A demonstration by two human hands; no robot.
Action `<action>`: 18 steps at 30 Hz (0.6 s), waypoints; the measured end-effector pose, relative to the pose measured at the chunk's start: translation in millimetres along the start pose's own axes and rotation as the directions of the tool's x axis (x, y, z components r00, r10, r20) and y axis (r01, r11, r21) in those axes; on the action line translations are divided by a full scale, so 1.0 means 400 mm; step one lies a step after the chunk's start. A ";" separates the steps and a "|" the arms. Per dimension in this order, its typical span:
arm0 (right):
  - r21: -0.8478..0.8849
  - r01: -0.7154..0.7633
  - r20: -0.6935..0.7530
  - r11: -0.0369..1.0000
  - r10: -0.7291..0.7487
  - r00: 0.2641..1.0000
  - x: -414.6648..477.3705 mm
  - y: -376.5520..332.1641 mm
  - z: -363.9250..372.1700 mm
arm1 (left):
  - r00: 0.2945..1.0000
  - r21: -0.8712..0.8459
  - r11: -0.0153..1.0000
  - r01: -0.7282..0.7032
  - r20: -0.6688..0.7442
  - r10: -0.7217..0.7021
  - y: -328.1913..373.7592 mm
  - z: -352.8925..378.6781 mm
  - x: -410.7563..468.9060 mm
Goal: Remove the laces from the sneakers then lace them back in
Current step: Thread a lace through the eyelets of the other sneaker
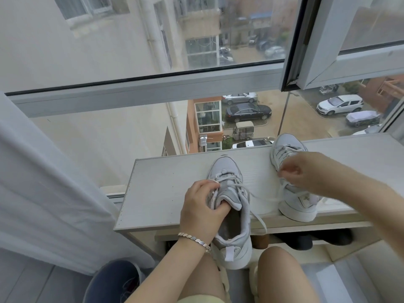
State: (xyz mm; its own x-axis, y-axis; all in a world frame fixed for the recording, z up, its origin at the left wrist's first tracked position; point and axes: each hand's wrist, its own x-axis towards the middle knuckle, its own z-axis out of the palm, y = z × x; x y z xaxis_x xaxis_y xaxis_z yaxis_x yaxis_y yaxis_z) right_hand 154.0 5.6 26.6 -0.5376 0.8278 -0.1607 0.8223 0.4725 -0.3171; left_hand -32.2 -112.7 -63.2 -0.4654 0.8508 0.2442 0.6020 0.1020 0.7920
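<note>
Two white-grey sneakers stand on a pale shelf top (166, 189). The near sneaker (235, 232) points away from me, its heel hanging over the front edge. My left hand (204, 211) grips its tongue and collar, thumb inside the opening. Its white lace (258, 215) is loosened, and one end trails to the right across the shelf. The second sneaker (297, 202) stands further right. My right hand (299, 171) hovers over its laces, fingers curled and pinching a white lace strand.
A large window with a grey frame (142, 92) rises right behind the shelf, with a street far below. A white curtain (43, 182) hangs at the left. A dark blue bin (109, 283) stands on the floor at lower left. Dark shoes (306, 240) sit under the shelf.
</note>
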 end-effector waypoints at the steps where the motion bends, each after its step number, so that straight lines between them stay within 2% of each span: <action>1: 0.070 0.104 -0.062 0.992 -0.100 0.993 0.002 -0.026 0.021 | 1.000 -0.001 1.000 -0.003 0.005 0.003 0.001 0.001 0.002; 3: 0.096 0.265 -0.113 0.959 -0.254 0.960 0.016 -0.073 0.074 | 1.000 -0.001 1.000 -0.006 0.007 0.006 0.001 0.001 0.003; 4: 0.113 0.286 -0.088 0.952 -0.277 0.957 0.027 -0.095 0.100 | 1.000 0.000 1.000 -0.010 0.003 0.010 0.000 -0.001 0.003; 6: 0.161 0.244 -0.021 0.956 -0.244 0.970 0.049 -0.126 0.134 | 1.000 0.007 1.000 -0.023 -0.007 0.023 0.000 -0.003 0.000; 9: 0.201 0.172 -0.019 0.965 -0.171 0.985 0.073 -0.143 0.141 | 0.999 0.047 0.998 -0.041 -0.033 0.043 0.006 -0.006 -0.005; 12: 0.142 0.175 -0.016 0.974 -0.174 0.985 0.068 -0.136 0.129 | 0.996 0.078 0.996 -0.049 -0.072 0.055 0.010 -0.004 -0.001; 16: 0.163 0.246 -0.109 0.955 -0.231 0.967 0.003 -0.100 0.093 | 0.994 0.126 0.991 -0.035 -0.095 0.047 0.004 -0.002 0.004; 18: 0.198 0.226 -0.006 0.954 -0.230 0.973 -0.037 -0.068 0.069 | 0.996 0.123 0.992 -0.026 -0.078 0.036 0.000 -0.004 0.003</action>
State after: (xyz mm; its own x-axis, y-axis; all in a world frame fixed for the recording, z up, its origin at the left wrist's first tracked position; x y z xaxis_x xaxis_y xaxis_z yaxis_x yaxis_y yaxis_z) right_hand 134.5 -27.8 11.8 -0.7110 0.6988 -0.0784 0.6259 0.5780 -0.5236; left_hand -33.7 -112.5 -62.2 -0.4929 0.8110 0.3151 0.6892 0.1429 0.7103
